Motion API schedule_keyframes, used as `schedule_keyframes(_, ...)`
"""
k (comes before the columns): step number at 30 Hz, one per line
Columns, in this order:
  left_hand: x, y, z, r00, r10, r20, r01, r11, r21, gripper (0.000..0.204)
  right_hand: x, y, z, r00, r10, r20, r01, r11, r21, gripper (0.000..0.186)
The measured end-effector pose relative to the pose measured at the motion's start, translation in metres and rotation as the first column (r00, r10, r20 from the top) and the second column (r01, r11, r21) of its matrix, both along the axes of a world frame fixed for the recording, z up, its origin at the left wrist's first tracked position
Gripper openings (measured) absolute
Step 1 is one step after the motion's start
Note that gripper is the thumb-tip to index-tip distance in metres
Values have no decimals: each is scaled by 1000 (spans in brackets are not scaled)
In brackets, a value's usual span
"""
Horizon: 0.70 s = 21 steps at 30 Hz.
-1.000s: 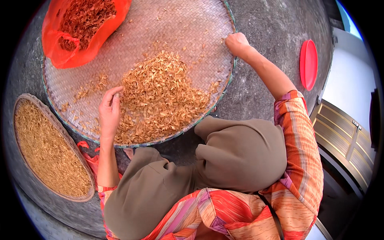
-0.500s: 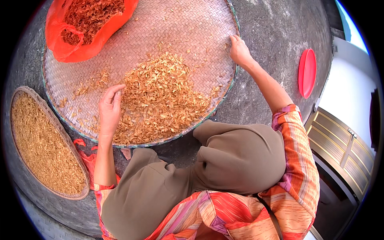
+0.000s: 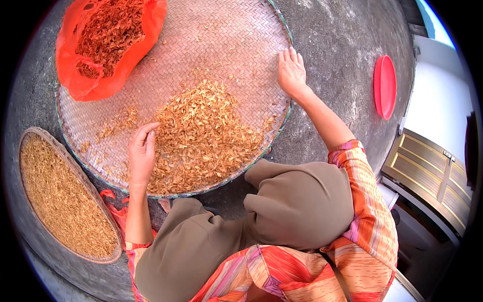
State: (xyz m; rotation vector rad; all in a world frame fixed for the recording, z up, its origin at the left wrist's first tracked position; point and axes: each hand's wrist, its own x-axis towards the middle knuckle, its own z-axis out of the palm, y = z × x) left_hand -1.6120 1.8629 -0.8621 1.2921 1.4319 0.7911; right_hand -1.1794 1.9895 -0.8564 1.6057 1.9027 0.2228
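A round woven bamboo tray [image 3: 231,45] with a green-edged rim holds a loose heap of golden dried flakes [image 3: 204,121]. An orange plastic bag [image 3: 131,55] of darker reddish-brown flakes [image 3: 103,38] rests on its upper left. My left hand [image 3: 143,151] is at the heap's left edge with fingers curled and thumb near them; whether anything is pinched there I cannot make out. My right hand [image 3: 292,70] lies with fingers outstretched and empty on the tray near its right rim.
An oval basket [image 3: 68,201] of finer golden flakes sits at the lower left beside red plastic scraps [image 3: 115,211]. A pink plastic tray [image 3: 384,87] lies on the grey ground at right, near a white wall and brass-coloured door [image 3: 422,166]. My knees are close below the tray.
My right hand has gone from curled fingers at the rim to stretched-out fingers, slightly lower and further left. My left hand stays curled by the heap.
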Motion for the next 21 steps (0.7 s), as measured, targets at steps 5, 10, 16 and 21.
schedule_keyframes(5, -6, -8, -7, 1000, 22, 0, -22, 1000, 18, 20, 20, -5, -7, 986, 79, 144, -74, 996, -42, 50)
schedule_keyframes(10, -5, -10, -3, 998, -15, -64, 16, 1000, 14, 21, -55, -54, 33, 443, -560, -700, 134, 814, -566, 53)
schedule_keyframes(16, 3, 0, 1, 1000, 12, 4, -12, 1000, -4, 19, -21, -13, -10, 616, -65, -785, 204, 976, 80, 56)
schedule_keyframes(21, 2, -1, 3, 1000, -21, -20, 21, 999, 25, 20, 28, 32, -62, 778, -127, -615, 259, 957, 131, 60)
